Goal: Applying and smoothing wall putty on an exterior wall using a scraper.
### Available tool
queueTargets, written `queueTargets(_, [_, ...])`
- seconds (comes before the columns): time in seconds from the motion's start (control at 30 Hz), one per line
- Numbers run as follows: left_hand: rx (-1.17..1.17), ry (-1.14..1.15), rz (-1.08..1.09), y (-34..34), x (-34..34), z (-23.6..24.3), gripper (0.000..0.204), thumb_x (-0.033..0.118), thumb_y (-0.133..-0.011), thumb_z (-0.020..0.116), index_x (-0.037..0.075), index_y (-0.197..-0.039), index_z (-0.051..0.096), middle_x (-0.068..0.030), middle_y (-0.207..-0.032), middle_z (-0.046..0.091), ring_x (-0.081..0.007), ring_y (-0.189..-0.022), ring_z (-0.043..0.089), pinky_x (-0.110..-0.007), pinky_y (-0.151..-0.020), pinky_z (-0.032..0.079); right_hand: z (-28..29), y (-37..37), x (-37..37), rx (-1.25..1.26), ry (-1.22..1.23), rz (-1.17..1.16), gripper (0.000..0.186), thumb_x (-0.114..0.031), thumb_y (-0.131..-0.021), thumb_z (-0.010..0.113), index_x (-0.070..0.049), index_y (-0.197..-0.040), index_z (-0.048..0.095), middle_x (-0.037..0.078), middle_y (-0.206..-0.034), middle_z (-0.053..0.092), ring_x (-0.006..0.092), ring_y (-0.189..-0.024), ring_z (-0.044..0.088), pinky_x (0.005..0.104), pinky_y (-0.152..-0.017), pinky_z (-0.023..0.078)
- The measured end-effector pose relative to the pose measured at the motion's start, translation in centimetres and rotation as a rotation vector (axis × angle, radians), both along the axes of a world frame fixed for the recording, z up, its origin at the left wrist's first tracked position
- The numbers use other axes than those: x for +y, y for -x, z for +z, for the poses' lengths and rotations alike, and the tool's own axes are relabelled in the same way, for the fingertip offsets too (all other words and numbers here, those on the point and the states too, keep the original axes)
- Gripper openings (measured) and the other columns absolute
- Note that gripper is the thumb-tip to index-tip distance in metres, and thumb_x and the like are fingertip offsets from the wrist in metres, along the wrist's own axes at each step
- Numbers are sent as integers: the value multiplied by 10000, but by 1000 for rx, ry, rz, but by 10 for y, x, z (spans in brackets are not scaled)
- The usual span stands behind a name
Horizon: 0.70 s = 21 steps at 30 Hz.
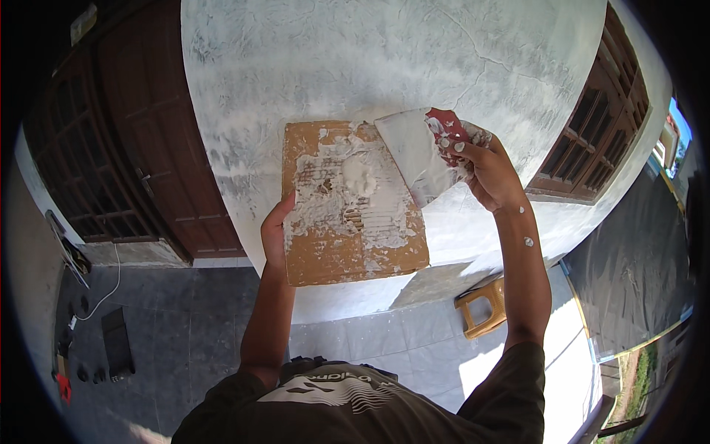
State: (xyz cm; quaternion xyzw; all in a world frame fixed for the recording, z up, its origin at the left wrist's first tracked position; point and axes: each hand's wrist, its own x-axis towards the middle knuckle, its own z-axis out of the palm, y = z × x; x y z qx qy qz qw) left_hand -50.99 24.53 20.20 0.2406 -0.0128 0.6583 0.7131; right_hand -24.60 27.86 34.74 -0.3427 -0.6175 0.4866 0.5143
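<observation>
My left hand (275, 233) grips the left edge of a brown board (318, 265), its thumb along the edge and its fingers hidden behind. White putty (359, 176) is smeared over the board, thickest in a lump near the upper middle. My right hand (488, 166) is closed round the red grip of a wide putty knife (418, 159). The knife's pale, putty-coated blade is tilted, its edge at the board's upper right side; whether it touches cannot be told. Putty spots stick to my right fingers and forearm.
Ahead stands a patchy white-grey wall (355, 59) with cracks. A brown door (148, 111) is at left, a shuttered window (592, 126) at right. On the tiled floor (185, 318) are a yellow-brown stool (484, 307), a white cable (111, 292) and a black flat item (118, 344).
</observation>
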Motion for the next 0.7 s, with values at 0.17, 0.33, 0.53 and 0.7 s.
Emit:
queueTargets(0.17, [-19, 14, -32, -19, 5, -22, 376, 209, -893, 446, -19, -1188, 495, -145, -1103, 594, -258, -969, 593, -380, -870, 460, -70, -23, -3, 55, 92, -61, 298, 25, -789, 511, 75, -1081, 542, 119, -984, 633, 168, -863, 625, 268, -774, 502])
queueTargets(0.33, [-1, 30, -36, -24, 17, -40, 380, 212, -893, 448, -19, -1191, 488, -140, -1116, 586, -255, -994, 579, -382, -890, 445, -110, -23, -6, 133, 117, -130, 234, 17, -807, 499, 75, -1025, 558, 94, -918, 630, 116, -774, 597, 241, -687, 483])
queueTargets(0.53, [90, 89, 9, -50, 15, -52, 378, 220, -895, 443, 16, -1212, 469, -115, -1121, 571, -240, -998, 569, -371, -880, 443, -143, -41, -3, 69, 213, -156, 223, -11, -802, 515, 65, -1000, 585, 91, -880, 638, 106, -739, 600, 221, -612, 488])
queueTargets(0.7, [138, 159, 28, -56, 22, -64, 374, 229, -896, 450, 27, -1209, 475, -98, -1112, 574, -222, -991, 571, -352, -880, 440, -154, -38, 0, 206, 291, -79, 255, -16, -789, 520, 84, -1016, 574, 115, -909, 641, 150, -763, 623, 263, -678, 507])
